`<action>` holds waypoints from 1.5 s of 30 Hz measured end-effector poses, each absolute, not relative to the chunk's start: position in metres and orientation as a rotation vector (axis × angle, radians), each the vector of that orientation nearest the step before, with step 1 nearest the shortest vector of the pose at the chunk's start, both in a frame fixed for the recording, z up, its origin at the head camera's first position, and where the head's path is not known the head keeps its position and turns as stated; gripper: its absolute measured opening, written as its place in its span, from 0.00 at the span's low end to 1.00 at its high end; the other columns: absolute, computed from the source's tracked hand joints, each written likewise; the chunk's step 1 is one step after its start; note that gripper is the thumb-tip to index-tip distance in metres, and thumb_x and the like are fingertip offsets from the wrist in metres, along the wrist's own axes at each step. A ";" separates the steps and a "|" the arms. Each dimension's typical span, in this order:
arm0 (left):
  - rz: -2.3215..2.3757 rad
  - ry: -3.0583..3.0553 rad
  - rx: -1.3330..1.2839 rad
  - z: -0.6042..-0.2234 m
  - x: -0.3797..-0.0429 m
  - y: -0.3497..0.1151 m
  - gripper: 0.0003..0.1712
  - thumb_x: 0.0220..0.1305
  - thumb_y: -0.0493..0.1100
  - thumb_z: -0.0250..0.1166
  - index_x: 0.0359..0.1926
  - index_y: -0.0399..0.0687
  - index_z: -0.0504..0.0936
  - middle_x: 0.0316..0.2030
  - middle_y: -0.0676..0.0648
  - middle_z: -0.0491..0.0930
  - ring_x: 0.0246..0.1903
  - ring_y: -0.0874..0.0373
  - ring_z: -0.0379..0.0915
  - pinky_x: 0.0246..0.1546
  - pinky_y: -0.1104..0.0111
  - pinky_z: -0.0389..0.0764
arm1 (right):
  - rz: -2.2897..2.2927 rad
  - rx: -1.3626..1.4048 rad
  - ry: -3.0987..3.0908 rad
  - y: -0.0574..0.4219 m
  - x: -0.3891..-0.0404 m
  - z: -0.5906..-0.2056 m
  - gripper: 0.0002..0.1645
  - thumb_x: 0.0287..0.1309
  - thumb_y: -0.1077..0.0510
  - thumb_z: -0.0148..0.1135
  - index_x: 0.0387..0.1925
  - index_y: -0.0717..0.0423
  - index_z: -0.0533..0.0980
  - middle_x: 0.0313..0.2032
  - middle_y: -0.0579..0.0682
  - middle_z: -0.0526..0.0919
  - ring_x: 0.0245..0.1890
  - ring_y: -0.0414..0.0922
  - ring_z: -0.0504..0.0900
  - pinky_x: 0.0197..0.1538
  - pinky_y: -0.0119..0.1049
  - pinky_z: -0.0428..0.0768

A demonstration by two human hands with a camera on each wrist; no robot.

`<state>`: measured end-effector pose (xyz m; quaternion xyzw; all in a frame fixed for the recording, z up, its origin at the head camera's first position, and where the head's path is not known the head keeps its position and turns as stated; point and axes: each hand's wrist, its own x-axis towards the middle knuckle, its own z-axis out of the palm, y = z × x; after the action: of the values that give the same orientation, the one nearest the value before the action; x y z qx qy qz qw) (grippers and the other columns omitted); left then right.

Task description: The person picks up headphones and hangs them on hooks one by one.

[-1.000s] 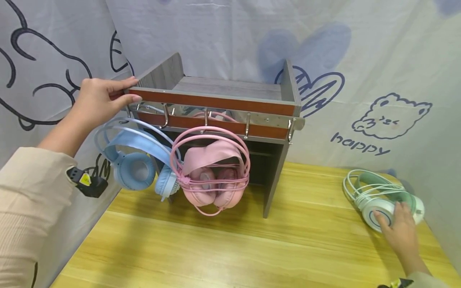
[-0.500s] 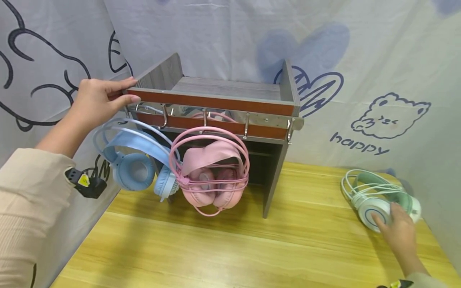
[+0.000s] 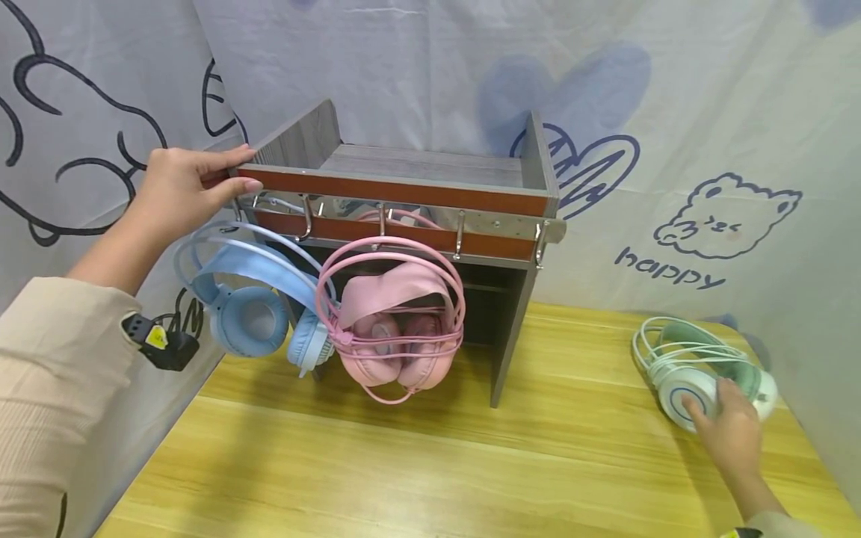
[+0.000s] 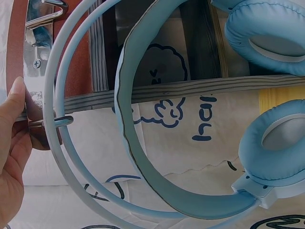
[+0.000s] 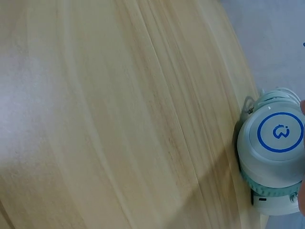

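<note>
My left hand [image 3: 181, 190] grips the upper left corner of a grey wooden shelf [image 3: 430, 190], its thumb on the red-brown front board. Blue headphones [image 3: 250, 321] hang from the leftmost hook, and the left wrist view shows their headband [image 4: 128, 119] up close. Beside them, pink headphones [image 3: 400, 359] hang from a middle hook. At the right of the table my right hand [image 3: 729, 430] holds white and green headphones [image 3: 686, 396] by an ear cup, with the thumb on its outer face. Their cable is coiled around the headband. In the right wrist view only fingertips show beside the ear cup [image 5: 279, 136].
Metal hooks [image 3: 460, 235] on a rail stick out along the shelf front, the right ones bare. The yellow wooden table [image 3: 417, 471] reaches to a printed cloth wall [image 3: 706, 149] at the back and sides.
My right hand and the white and green headphones have shifted a little to the left. The left hand stays on the shelf corner; the hanging headphones look the same.
</note>
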<state>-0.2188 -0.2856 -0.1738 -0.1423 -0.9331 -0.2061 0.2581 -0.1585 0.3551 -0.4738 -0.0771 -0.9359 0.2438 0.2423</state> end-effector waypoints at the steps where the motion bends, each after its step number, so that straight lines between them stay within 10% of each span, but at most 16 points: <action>1: -0.557 -2.532 -0.384 -0.174 -0.219 -0.286 0.24 0.59 0.45 0.64 0.56 0.47 0.76 0.52 0.36 0.76 0.19 0.85 0.59 0.19 0.86 0.59 | 0.680 -0.227 -2.558 0.354 -0.159 -0.473 0.35 0.56 0.57 0.59 0.57 0.80 0.62 0.57 0.78 0.64 0.58 0.71 0.62 0.64 0.58 0.56; 37: -0.549 -2.514 -0.360 -0.177 -0.216 -0.291 0.24 0.57 0.45 0.66 0.56 0.47 0.77 0.51 0.36 0.76 0.17 0.84 0.58 0.18 0.84 0.57 | 0.877 -0.159 -2.193 0.338 -0.167 -0.447 0.27 0.54 0.66 0.59 0.55 0.75 0.68 0.53 0.78 0.70 0.53 0.74 0.67 0.61 0.60 0.61; 45: -0.595 -2.495 -0.378 -0.178 -0.217 -0.290 0.24 0.57 0.45 0.65 0.55 0.45 0.77 0.52 0.36 0.76 0.19 0.88 0.59 0.19 0.86 0.59 | 1.250 -0.725 -2.127 0.393 -0.180 -0.457 0.32 0.64 0.47 0.50 0.66 0.54 0.63 0.65 0.52 0.65 0.65 0.34 0.63 0.68 0.30 0.59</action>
<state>-0.2169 -0.2903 -0.1775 -0.1404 -0.9264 -0.2207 0.2709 -0.1804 0.3926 -0.4572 -0.2704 -0.7938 0.4666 0.2811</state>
